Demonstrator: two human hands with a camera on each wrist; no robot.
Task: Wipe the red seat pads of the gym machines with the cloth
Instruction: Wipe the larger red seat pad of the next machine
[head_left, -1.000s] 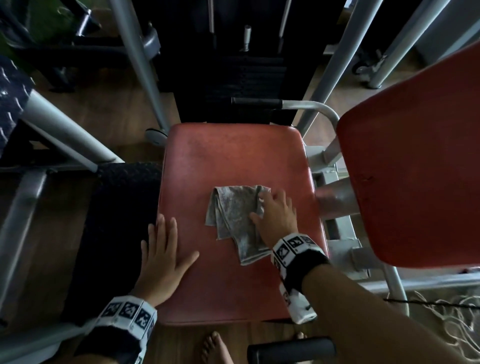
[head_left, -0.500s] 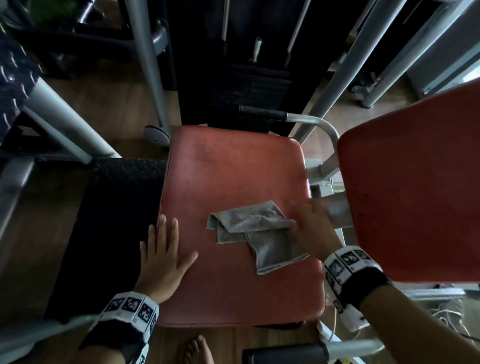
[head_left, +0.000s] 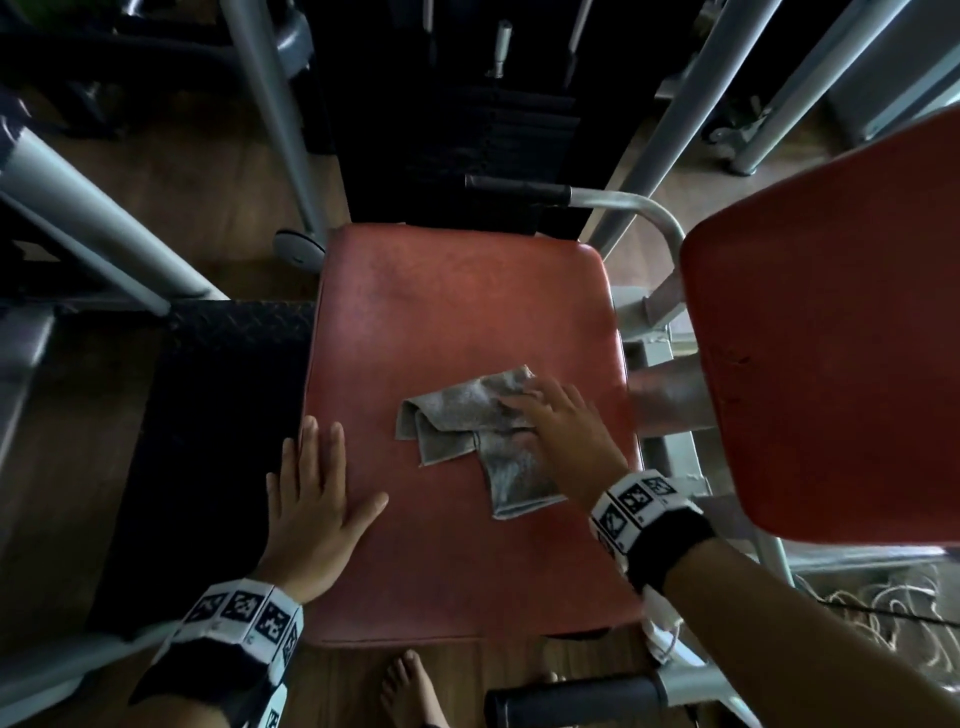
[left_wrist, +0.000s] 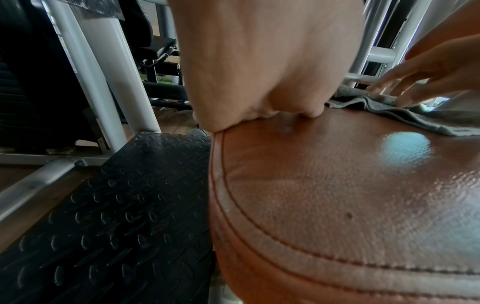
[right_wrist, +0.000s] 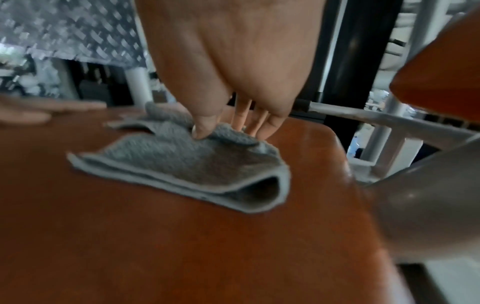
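A rumpled, folded grey terry cloth (head_left: 470, 434) lies on the flat red leather seat pad (head_left: 457, 312) of a gym machine, right of the pad's middle and nearer its right edge than its left. The cloth's long axis runs on a slant across the pad, from a bunched, folded end pointing toward the pad's left-far side down to a looser flap whose hemmed corner points toward the pad's near-right corner; in the right wrist view that flap is doubled over with an open fold at its edge. The right hand (head_left: 563, 434) rests on the cloth's right part with fingers spread and nearly straight, pressing it flat to the pad, the thumb tip (right_wrist: 201, 131) bearing down on a ridge of fabric rather than curling round it. The left hand (head_left: 311, 506) lies palm down on the pad's left edge, fingers straight and together, thumb out to the side, holding nothing, well apart from the cloth. Left of the pad is a black diamond-tread footplate (head_left: 218, 415). Right of the pad, above its level, stands a second red upholstered pad (head_left: 831, 332), tilted. Beyond the pad's far edge rise grey steel frame tubes (head_left: 275, 119).
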